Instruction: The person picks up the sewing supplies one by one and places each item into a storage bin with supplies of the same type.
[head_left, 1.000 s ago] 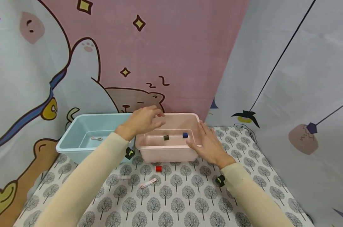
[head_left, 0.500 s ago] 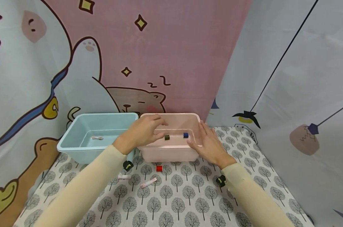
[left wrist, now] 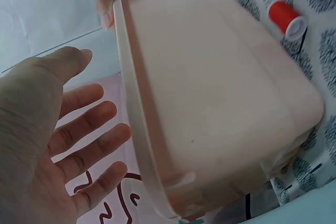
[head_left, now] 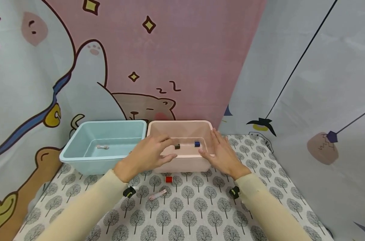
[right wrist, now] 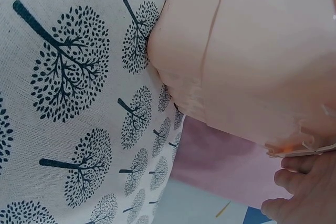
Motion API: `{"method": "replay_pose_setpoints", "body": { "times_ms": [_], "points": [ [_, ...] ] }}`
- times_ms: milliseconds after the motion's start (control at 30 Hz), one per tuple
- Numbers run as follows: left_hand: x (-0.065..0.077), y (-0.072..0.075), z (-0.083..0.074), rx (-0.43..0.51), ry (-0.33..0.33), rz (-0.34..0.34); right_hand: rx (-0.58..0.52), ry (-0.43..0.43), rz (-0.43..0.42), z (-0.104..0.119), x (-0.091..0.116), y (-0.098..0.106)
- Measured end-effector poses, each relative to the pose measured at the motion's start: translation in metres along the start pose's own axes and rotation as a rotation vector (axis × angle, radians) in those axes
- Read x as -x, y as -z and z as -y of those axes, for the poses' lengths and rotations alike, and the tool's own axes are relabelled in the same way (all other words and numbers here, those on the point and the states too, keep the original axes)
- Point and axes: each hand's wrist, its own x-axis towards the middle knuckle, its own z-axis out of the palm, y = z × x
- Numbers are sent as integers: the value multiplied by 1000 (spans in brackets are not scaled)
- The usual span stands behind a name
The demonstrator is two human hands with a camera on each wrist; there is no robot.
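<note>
A pink plastic bin (head_left: 182,164) stands on the table with a dark green thread spool (head_left: 177,146) and a blue thread spool (head_left: 197,144) inside. My left hand (head_left: 149,153) hovers above the bin's front left rim, fingers apart and loosely bent, holding nothing. In the left wrist view its fingers are separate from the rim. My right hand (head_left: 224,152) rests against the bin's right rim with straight fingers, its thumb over the front right corner. On the cloth before the bin lies a red thread spool (head_left: 169,179), beside a slim pink-and-white patterned piece (head_left: 158,194).
A light blue bin (head_left: 95,166) stands left of the pink one, with a small silvery clipper-like piece (head_left: 102,147) inside. A whitish thing (head_left: 135,188) is mostly hidden by my left wrist. The tree-print cloth (head_left: 200,217) covers the table; a printed curtain hangs behind.
My left hand has come down and toward me, from above the pink bin's interior to its front left rim. The right hand and the spools have stayed in place.
</note>
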Motion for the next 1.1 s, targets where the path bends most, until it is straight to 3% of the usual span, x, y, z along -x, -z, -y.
{"method": "replay_pose_setpoints", "body": {
  "times_ms": [500, 900, 1100],
  "points": [
    [37, -11, -16, 7, -20, -6, 8, -4, 9, 0, 0, 0],
    [56, -13, -28, -26, -85, -121, 5, -3, 1, -4, -1, 5],
    [70, -19, -32, -49, -88, -94, -6, -11, 20, 0, -2, 6]
  ]
}}
